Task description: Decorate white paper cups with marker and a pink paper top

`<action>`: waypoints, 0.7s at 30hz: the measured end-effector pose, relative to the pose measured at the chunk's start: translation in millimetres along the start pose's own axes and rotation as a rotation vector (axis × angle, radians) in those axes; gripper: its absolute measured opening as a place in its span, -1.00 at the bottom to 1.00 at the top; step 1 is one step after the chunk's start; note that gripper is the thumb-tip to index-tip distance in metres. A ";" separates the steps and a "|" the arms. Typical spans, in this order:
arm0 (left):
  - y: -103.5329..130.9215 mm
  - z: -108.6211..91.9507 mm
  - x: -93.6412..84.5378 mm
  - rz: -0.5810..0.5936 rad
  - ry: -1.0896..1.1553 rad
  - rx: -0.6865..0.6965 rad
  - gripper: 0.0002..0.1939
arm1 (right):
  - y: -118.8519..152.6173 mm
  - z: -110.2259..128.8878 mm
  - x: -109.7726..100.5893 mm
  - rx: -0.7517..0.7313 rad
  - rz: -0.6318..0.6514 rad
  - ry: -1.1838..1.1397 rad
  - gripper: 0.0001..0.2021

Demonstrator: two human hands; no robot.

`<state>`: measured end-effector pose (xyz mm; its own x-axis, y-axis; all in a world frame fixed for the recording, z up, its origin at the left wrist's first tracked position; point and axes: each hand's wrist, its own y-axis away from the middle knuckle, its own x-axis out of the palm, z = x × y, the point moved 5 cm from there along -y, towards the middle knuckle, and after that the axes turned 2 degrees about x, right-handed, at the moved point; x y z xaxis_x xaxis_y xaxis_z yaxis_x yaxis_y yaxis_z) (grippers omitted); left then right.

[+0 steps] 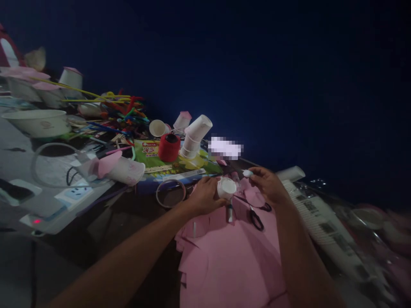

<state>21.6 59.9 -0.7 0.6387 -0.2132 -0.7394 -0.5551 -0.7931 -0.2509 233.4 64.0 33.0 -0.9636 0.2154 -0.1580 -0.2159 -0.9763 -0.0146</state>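
My left hand (pixel 205 196) is closed round the side of a small white paper cup (pixel 226 188). To its right, my right hand (pixel 265 183) pinches a small white object (pixel 247 173) between thumb and fingers; its exact shape is too small to tell. Black-handled scissors (pixel 256 218) lie on pink paper (pixel 231 261) between my forearms. A small white tube (pixel 230 213) rests just below the cup. Beside my left hand lies a clear round ring of tape (pixel 171 193).
A red thread spool (pixel 169 147) and stacked cups (pixel 195 136) stand on a green packet (pixel 148 164). Farther left are coloured pipe cleaners (pixel 128 113), a white bowl (pixel 38 123) and a power strip (pixel 53 209). A long sleeve of cups (pixel 321 224) lies at right.
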 end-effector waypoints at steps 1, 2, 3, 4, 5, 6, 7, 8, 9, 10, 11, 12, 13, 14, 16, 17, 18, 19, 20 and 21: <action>-0.1 0.4 0.4 -0.002 0.002 0.001 -0.32 | -1.3 -4.4 0.0 0.008 0.008 -0.046 -0.68; -0.2 0.8 0.7 -0.005 0.001 0.004 -0.30 | -2.1 -7.6 0.3 0.012 0.016 -0.082 -0.68; -0.3 1.1 1.0 -0.006 -0.002 0.007 -0.29 | -2.6 -10.2 0.9 0.013 0.022 -0.109 -0.69; -0.3 1.4 1.2 -0.006 -0.007 0.010 -0.27 | -3.0 -12.1 1.4 0.011 0.023 -0.125 -0.69; -0.3 1.7 1.5 -0.006 -0.013 0.013 -0.26 | -3.4 -13.7 1.6 0.005 0.014 -0.129 -0.69; -0.3 2.0 1.6 -0.005 -0.018 0.015 -0.25 | -4.0 -15.0 1.5 -0.002 -0.002 -0.123 -0.69; -0.2 2.0 1.6 -0.005 -0.022 0.017 -0.25 | -4.7 -16.3 1.2 -0.009 -0.022 -0.109 -0.67; -0.1 1.8 1.5 -0.004 -0.024 0.022 -0.26 | -5.4 -17.6 0.8 -0.012 -0.043 -0.088 -0.64; 0.0 1.3 1.2 -0.005 -0.024 0.028 -0.27 | -6.3 -19.0 0.3 -0.012 -0.063 -0.057 -0.61; 0.1 0.6 0.8 -0.006 -0.023 0.035 -0.28 | -7.2 -20.2 -0.3 -0.012 -0.081 -0.019 -0.59; 0.2 -0.1 0.4 -0.007 -0.021 0.040 -0.30 | -8.0 -21.3 -0.9 -0.013 -0.098 0.020 -0.58; 0.3 -0.7 -0.1 -0.007 -0.019 0.040 -0.30 | -8.7 -22.3 -1.8 -0.015 -0.116 0.061 -0.58; 0.4 -1.1 -0.4 -0.006 -0.017 0.034 -0.31 | -9.4 -23.2 -2.8 -0.018 -0.134 0.098 -0.58; 0.6 -1.2 -0.7 -0.004 -0.015 0.024 -0.31 | -10.1 -24.1 -3.9 -0.022 -0.152 0.127 -0.58; 0.8 -1.1 -0.8 0.005 -0.011 0.000 -0.32 | -11.8 -26.2 -6.2 -0.033 -0.182 0.167 -0.58; 1.0 -1.1 -0.8 0.009 -0.009 -0.008 -0.33 | -13.0 -27.2 -7.5 -0.043 -0.198 0.190 -0.58; 1.1 -1.1 -0.8 0.011 -0.008 -0.012 -0.34 | -14.4 -28.0 -9.1 -0.056 -0.217 0.217 -0.58; 1.1 -1.1 -0.9 0.010 -0.008 -0.012 -0.36 | -16.2 -28.7 -10.7 -0.072 -0.235 0.245 -0.58; 1.2 -1.1 -0.9 0.007 -0.008 -0.007 -0.36 | -18.5 -29.3 -12.4 -0.088 -0.252 0.277 -0.59; 1.2 -1.0 -0.8 0.004 -0.007 0.001 -0.37 | -21.4 -30.0 -14.0 -0.101 -0.265 0.313 -0.61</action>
<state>20.9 58.6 0.2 0.6331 -0.2121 -0.7445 -0.5576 -0.7920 -0.2486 256.3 81.2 5.9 -0.7790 0.4581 -0.4281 -0.4184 -0.8883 -0.1893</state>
